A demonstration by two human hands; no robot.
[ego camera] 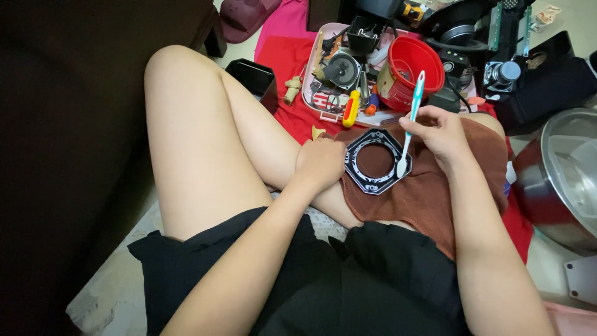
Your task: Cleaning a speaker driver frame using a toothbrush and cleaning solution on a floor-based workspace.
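Landmark: brown towel (429, 193), spread over the seated person's right leg.

- Black octagonal frame (377, 161): open in the middle, pale ornament along its rim; lay flat on the towel's left part, the cloth showing through the opening.
- Left hand (321, 162): fingers curled closed against the frame's left edge, steadying it; whether the fingertips hooked under the rim could not be told.
- Right hand (438, 132): over the towel's upper part, fingers clenched around the handle of a toothbrush (410, 121).
- Toothbrush: white and light blue, held nearly upright, head down and touching the frame's right side.
- Pink tray (311, 99): on the floor just beyond the towel, holding a small round speaker (341, 70), a yellow-handled screwdriver (351, 108) and loose parts.
- Red bowl (415, 64): beyond the towel, resting against the tray's right end.
- Black open box (254, 78): left of the tray, well apart from the towel.
- Steel basin (569, 177): right of the towel, near its edge.
- Red cloth (289, 74): under the tray, reaching to the towel.
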